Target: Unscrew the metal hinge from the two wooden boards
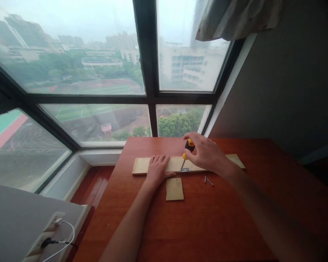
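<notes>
A long pale wooden board (140,166) lies across the table. My left hand (157,170) rests flat on its left part, fingers stretched out over the wood and thumb pointing right. In my right hand (205,151) is a screwdriver (185,156) with a black and yellow handle, gripped from above and held nearly upright. Its tip meets a small metal hinge (184,170) at the board's near edge. Whether a screw sits under the tip is too small to tell. Just below my left hand lies a small square wooden piece (175,190) with two dark holes.
Two loose screws (209,181) lie on the reddish-brown table (202,225), right of the square piece. Large windows (98,120) stand behind the table. At lower left, a wall socket (47,233) has cables plugged in. A curtain (235,18) hangs at upper right.
</notes>
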Motion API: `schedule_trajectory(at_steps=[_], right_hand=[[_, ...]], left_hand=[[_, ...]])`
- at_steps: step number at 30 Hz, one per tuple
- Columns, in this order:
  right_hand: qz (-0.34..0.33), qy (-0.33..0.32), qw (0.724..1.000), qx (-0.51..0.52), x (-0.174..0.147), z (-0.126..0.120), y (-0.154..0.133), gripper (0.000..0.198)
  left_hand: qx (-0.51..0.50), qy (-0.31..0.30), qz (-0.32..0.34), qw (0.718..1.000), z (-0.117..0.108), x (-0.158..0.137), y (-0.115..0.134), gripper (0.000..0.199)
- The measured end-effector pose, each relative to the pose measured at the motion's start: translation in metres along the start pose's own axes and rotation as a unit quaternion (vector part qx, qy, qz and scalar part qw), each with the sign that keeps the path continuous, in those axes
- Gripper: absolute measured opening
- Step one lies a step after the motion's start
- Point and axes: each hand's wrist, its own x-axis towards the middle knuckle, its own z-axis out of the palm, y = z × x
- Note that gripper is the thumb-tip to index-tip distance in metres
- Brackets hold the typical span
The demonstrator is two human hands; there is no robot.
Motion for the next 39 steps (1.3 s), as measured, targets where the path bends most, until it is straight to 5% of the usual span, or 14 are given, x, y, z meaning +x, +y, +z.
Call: schedule_trajectory(at_steps=[7, 12, 19, 23, 28, 35, 39], right_hand=[[0.018, 0.015, 0.999, -0.025, 0.002, 0.003, 0.001, 0.018], [-0.025, -0.009, 0.999, 0.027, -0.001, 0.002, 0.002, 0.037], [0.005, 0.006, 0.998, -0.067, 0.002, 0.001, -0.001, 0.022], [-0.013, 0.009, 0.999, -0.039, 0.000, 0.003, 0.001, 0.015], [-0.020, 0.007, 1.000, 0.006, -0.004, 0.004, 0.002, 0.031], [-0.013, 0.028, 0.997, -0.070, -0.001, 0.004, 0.003, 0.024], [-0.029, 0.008, 1.000, -0.006, 0.000, 0.005, 0.006, 0.024]], left_hand=[[-0.003, -0.005, -0.001, 1.000, 0.000, 0.000, 0.000, 0.063], [-0.005, 0.000, 0.002, 1.000, 0.001, -0.001, 0.000, 0.063], [-0.017, 0.014, 0.002, 1.000, 0.002, -0.001, 0.001, 0.060], [-0.045, 0.021, -0.002, 0.999, 0.000, 0.001, 0.007, 0.055], [-0.124, -0.033, 0.030, 0.991, -0.006, 0.004, 0.024, 0.025], [-0.169, -0.066, 0.030, 0.983, -0.005, 0.004, 0.036, 0.022], [-0.178, -0.061, 0.010, 0.982, -0.001, 0.005, 0.036, 0.019]])
